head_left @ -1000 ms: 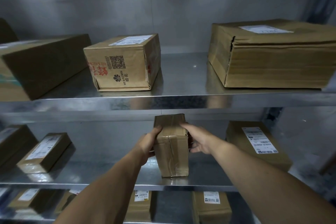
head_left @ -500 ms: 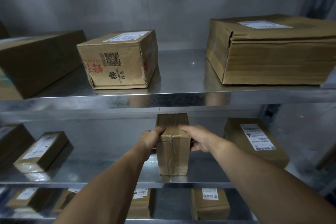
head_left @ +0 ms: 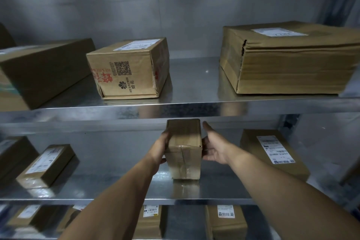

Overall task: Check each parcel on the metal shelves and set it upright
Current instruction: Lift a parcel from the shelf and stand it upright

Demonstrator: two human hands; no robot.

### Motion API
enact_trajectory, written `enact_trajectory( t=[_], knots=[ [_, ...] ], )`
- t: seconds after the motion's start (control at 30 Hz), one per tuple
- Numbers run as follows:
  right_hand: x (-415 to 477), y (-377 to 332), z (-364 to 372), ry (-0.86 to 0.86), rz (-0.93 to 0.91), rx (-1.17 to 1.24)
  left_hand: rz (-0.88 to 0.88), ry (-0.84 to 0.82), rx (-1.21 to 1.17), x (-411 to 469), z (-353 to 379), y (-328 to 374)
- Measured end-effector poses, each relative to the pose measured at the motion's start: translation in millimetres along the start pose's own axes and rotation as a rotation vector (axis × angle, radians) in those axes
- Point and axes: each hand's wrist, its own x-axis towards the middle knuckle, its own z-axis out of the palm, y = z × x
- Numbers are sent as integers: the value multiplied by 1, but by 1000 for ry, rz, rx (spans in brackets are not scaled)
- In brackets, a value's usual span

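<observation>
While holding a taped parcel (head_left: 184,154) on end at frame centre, on the middle shelf (head_left: 116,187), grips its left side with left hand (head_left: 160,148), thumb in front. Lays right hand (head_left: 216,148) open against its right side, thumb raised clear. Flat at right on same shelf: labelled box (head_left: 272,154). Flat above, on top shelf (head_left: 194,84): QR-printed box (head_left: 128,68).

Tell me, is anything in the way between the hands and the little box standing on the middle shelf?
No, nothing visible is. The left hand grips the little box on its left side, and the right hand is open, close against its right side.
</observation>
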Motion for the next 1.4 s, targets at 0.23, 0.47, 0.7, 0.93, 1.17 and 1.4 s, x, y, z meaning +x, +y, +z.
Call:
enact_trajectory(
  t=[0.23,0.47,0.7,0.93,1.17,1.4],
  knots=[
    [-6,10,4,25,1,64,-47,-12,-137,-8,-3,-12],
    [14,52,1,-5,-3,-99,-145,-16,-31,-6,-2,-44],
    [42,98,1,40,53,-239,-163,-28,44,-8,3,-68],
    [44,110,10,139,73,-311,-185,-24,106,-4,8,-78],
    [51,111,18,243,55,-438,-202,-1,247,0,12,-72],
    [52,114,17,224,65,-360,-187,14,277,-5,16,-69]
  ],
)
